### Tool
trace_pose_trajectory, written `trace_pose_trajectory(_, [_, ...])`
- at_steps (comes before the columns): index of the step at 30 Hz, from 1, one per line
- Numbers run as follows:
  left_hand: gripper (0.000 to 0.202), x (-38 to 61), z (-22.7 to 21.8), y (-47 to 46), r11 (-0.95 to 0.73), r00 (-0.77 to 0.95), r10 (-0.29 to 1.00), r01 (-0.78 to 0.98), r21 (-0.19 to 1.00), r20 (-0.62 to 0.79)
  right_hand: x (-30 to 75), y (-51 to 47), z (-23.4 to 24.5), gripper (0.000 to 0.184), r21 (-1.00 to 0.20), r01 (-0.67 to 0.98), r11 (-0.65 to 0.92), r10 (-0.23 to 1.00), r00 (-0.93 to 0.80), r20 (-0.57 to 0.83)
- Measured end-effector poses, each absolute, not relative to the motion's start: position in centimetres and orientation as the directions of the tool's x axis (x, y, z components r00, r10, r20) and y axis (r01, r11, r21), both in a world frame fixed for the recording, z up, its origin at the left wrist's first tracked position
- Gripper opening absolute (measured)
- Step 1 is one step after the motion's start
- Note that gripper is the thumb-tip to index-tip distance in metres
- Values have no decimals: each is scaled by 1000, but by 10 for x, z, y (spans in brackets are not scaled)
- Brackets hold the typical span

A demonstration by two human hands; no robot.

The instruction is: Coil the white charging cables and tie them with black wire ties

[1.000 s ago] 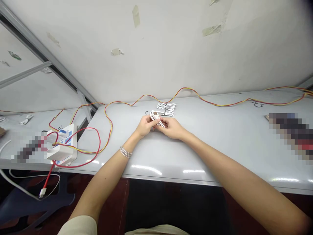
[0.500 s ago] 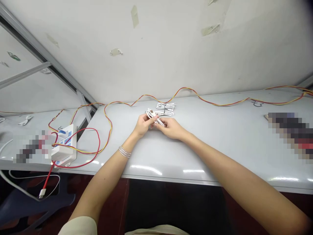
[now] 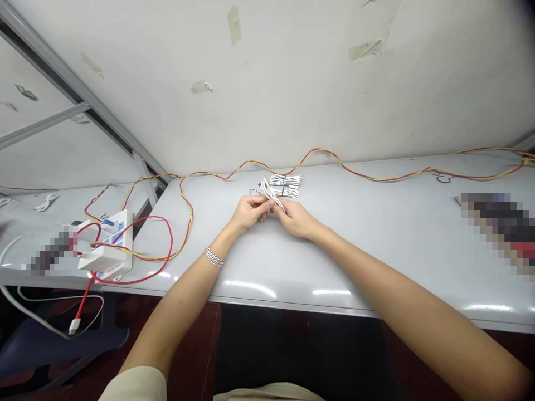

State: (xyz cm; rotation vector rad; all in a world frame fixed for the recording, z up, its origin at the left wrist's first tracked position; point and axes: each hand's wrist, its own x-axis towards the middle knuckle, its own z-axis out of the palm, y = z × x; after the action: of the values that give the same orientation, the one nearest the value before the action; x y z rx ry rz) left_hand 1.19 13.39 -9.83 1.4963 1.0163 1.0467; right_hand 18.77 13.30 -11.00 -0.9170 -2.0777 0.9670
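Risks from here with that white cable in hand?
The white cable, pinched between the left hand and right hand, might spring loose and disturb the tied white cable coils just beyond it. A loose loop could also snag the red-and-yellow twisted wire lying behind them on the table.

Smooth white plastic is being shown by the cable (image 3: 271, 193), and a glossy, light-catching finish is being shown by the table top (image 3: 397, 250). Thin plastic coating is being worn by the red-and-yellow wire (image 3: 364, 177), while matt paint is being shown by the wall (image 3: 292, 83) and dull metal by the frame rail (image 3: 54, 67).
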Motion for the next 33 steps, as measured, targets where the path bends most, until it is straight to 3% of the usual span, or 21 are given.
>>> trace_pose_trajectory(5, [39,6,-99,137,-65,273,961,66,996,45,187,131,-108,36,-795,350,495,797,-548,254])
trace_pose_trajectory(9, [41,2,-103,140,-12,245,970,55,998,-2,188,126,-102,37,-750,433,500,777,-606,168])
trace_pose_trajectory(13, [35,1,-111,142,-47,195,980,89,995,29,186,121,-97,46,-660,576,482,792,-609,46])
trace_pose_trajectory(17, [33,0,-114,143,-90,226,971,53,994,76,183,120,-97,45,-600,632,491,793,-609,8])
trace_pose_trajectory(22, [31,3,-110,140,-147,209,970,90,985,126,186,122,-98,35,-705,544,454,813,-578,78])
trace_pose_trajectory(27, [36,-1,-104,147,-174,-29,985,-76,982,172,193,127,-101,47,-628,598,498,847,-491,205])
trace_pose_trajectory(33, [35,-16,-101,163,-214,-407,906,-205,955,116,192,128,-103,43,-559,692,457,881,-439,176])
